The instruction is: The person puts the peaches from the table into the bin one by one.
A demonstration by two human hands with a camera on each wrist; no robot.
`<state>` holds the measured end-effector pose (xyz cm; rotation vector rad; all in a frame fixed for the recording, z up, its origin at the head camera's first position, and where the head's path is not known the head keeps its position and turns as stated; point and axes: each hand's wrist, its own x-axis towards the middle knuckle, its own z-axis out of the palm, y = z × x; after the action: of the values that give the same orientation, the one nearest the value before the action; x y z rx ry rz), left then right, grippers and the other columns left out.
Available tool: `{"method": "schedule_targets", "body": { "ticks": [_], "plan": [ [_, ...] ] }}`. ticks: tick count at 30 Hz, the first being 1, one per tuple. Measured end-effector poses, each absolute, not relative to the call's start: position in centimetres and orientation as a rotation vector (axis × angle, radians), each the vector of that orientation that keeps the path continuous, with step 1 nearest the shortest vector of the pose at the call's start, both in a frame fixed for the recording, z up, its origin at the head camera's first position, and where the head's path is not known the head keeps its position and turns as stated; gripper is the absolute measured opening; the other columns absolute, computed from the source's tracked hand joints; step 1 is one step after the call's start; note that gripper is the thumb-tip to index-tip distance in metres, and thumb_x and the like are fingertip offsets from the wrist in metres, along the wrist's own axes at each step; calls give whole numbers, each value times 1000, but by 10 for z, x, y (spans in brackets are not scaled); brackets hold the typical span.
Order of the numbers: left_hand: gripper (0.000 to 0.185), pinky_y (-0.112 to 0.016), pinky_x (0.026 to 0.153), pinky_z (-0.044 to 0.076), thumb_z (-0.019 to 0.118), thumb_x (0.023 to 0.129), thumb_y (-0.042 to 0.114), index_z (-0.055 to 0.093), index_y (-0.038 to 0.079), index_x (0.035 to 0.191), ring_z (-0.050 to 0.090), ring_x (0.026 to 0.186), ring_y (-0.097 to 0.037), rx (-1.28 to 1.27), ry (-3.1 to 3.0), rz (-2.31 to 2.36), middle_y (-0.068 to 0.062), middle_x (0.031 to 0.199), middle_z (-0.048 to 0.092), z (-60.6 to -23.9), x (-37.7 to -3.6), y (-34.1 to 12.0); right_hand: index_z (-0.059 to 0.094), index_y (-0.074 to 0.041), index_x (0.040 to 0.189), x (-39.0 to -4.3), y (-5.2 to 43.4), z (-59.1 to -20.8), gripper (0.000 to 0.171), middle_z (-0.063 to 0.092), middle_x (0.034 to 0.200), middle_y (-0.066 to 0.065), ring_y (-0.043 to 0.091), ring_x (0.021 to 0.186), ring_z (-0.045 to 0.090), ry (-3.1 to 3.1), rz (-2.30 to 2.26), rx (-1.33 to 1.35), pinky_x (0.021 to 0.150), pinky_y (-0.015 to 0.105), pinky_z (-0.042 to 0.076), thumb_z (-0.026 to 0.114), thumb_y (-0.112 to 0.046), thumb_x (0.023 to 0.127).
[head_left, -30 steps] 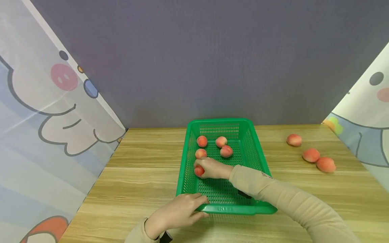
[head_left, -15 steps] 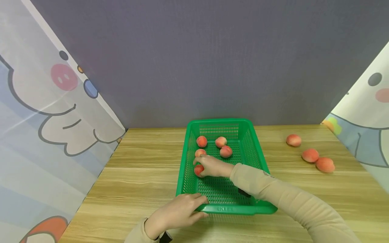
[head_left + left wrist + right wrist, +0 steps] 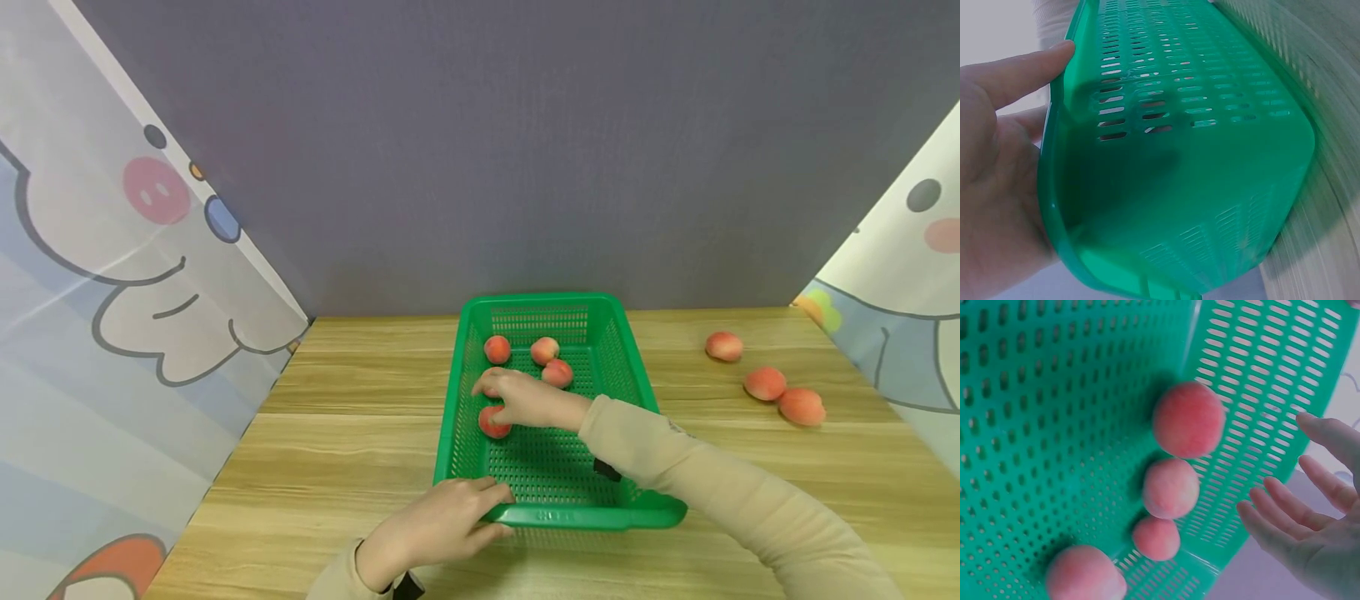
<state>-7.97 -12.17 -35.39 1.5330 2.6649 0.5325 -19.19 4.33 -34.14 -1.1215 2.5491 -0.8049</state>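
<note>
While a person in beige sleeves leans over a wooden bench (image 3: 337,433), a green slotted plastic basket (image 3: 630,392) sits in the middle of it, close to the grey back wall. The left hand (image 3: 438,525) grips the basket's near rim at its left corner, thumb on top and fingers curled round the edge; the left wrist view shows the rim pressed into the palm. The right hand (image 3: 525,398) reaches into the basket with its fingers loose and spread, holding nothing. It hovers just above a peach (image 3: 494,422) lying near the basket's left wall; whether a fingertip touches the fruit cannot be told. In the right wrist view the fingers (image 3: 1285,515) are straight and apart from the fruit. Just behind that hand a second peach (image 3: 489,388) is partly hidden. Three more peaches (image 3: 545,350) cluster toward the basket's far end, two of them touching. Three loose peaches (image 3: 765,383) lie on the bench well to the right of the basket. Cartoon-printed curtains (image 3: 112,333) hang at both sides.
</note>
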Motion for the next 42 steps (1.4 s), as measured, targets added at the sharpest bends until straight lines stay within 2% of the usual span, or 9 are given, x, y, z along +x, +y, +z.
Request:
{"method": "schedule_targets", "body": {
  "ticks": [6, 14, 21, 25, 26, 29, 32, 33, 42],
  "plan": [
    [19, -7, 60, 39, 58, 86, 26, 56, 10, 97, 50, 67, 5, 1524, 2656, 532, 4, 83, 59, -354, -80, -122, 54, -7, 117, -191, 49, -328, 41, 51, 119, 8, 22, 108, 48, 2611, -794, -1081, 81, 31, 43, 67, -12, 78],
    [19, -8, 62, 40, 58, 86, 25, 56, 10, 97, 52, 69, 4, 1519, 2656, 531, 4, 85, 59, -354, -80, -122, 55, -4, 113, -191, 61, -311, 38, 54, 115, 9, 21, 106, 50, 2682, -834, -1155, 78, 27, 45, 67, -11, 78],
    [20, -9, 64, 41, 58, 85, 25, 56, 10, 98, 54, 72, 2, 1531, 2664, 517, 3, 87, 60, -353, -80, -122, 57, -6, 110, -191, 76, -298, 34, 56, 111, 6, 21, 105, 49, 2705, -911, -1186, 88, 38, 40, 67, -17, 79],
    [20, -8, 63, 40, 57, 86, 26, 56, 10, 98, 53, 72, 3, 1532, 2662, 519, 3, 87, 60, -353, -80, -122, 57, -8, 111, -189, 86, -290, 33, 55, 113, 5, 21, 105, 49, 2713, -959, -1136, 86, 37, 42, 66, -15, 80],
    [21, -8, 63, 40, 57, 86, 26, 56, 10, 98, 53, 72, 3, 1531, 2662, 520, 3, 87, 61, -353, -80, -122, 57, -9, 112, -189, 88, -287, 33, 54, 114, 6, 22, 98, 52, 2703, -983, -1102, 82, 38, 43, 65, -15, 81],
    [21, -7, 62, 39, 56, 87, 27, 56, 10, 98, 51, 70, 4, 1527, 2658, 525, 3, 87, 60, -353, -80, -122, 55, -10, 116, -187, 95, -281, 35, 51, 119, 8, 23, 99, 52, 2712, -1018, -1020, 81, 38, 42, 63, -15, 82],
    [21, -7, 61, 39, 56, 87, 27, 56, 10, 98, 46, 66, 6, 1522, 2659, 523, 5, 85, 59, -354, -80, -122, 55, -9, 116, -186, 103, -277, 35, 51, 119, 9, 25, 103, 51, 2737, -1043, -998, 83, 40, 42, 63, -14, 82],
    [21, -7, 61, 38, 56, 87, 28, 56, 10, 98, 45, 65, 7, 1519, 2661, 521, 5, 84, 59, -354, -80, -122, 55, -8, 116, -186, 106, -275, 35, 51, 119, 9, 25, 111, 46, 2762, -1033, -1011, 86, 41, 41, 63, -13, 82],
    [19, -9, 60, 39, 56, 87, 29, 56, 12, 96, 43, 64, 7, 1523, 2683, 508, 7, 82, 57, -355, -80, -122, 57, -2, 111, -190, 133, -272, 34, 56, 112, 12, 27, 105, 49, 2857, -1115, -1091, 85, 41, 42, 66, -7, 79]
  ]
}}
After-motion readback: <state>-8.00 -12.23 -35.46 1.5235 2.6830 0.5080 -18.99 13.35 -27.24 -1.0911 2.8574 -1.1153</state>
